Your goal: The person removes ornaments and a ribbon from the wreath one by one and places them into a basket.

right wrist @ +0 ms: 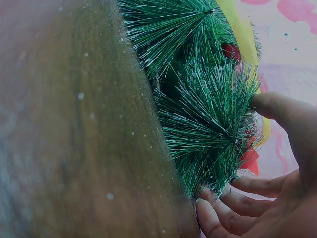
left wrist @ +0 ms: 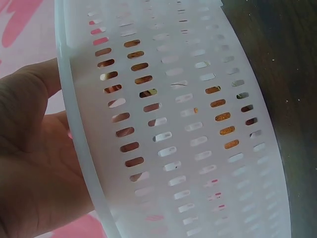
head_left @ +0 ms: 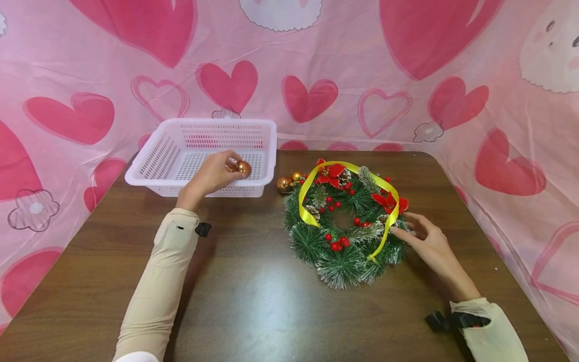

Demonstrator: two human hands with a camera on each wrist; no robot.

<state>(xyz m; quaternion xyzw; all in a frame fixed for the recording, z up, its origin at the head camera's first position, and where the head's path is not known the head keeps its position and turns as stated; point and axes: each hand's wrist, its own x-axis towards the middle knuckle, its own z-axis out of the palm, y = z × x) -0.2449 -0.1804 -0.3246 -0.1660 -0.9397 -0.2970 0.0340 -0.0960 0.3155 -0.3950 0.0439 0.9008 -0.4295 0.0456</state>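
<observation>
Across the brown counter (head_left: 246,301), at its far left, stands a white slotted basket (head_left: 246,191), and the person's left hand (head_left: 212,173) reaches over its near wall. Its bent fingers pinch shiny copper baubles (head_left: 244,168), two of which show at the fingertips, the rearmost partly covered by the fingers. In the left wrist view the basket's wall stands between the camera and the baubles, so only coppery and gold patches come through the slots.

To the right of the basket and apart from it, a green wreath (head_left: 355,201) lies flat on the counter. The right hand (head_left: 427,246) is cupped part-way closed around the wreath's right edge, thumb above and fingers curled at the side and below; how firmly it grips cannot be told. A yellow ribbon (head_left: 346,165) loops over the wreath, covering parts of the greenery, with one end hanging toward the near side. Red flowers (head_left: 331,173), clusters of red berries (head_left: 339,245) and frosted pine cones (head_left: 312,212) dot the ring. Just beside its far left edge, near the basket's corner, sit a copper ball (head_left: 284,184) and a smaller gold ball (head_left: 296,176).

Behind everything hangs a pink cloth (head_left: 348,55) printed with hearts, flowers and pale scalloped figures. Black straps (head_left: 470,320) circle the cream sleeves (head_left: 156,281); any marking on them is too small to read.
</observation>
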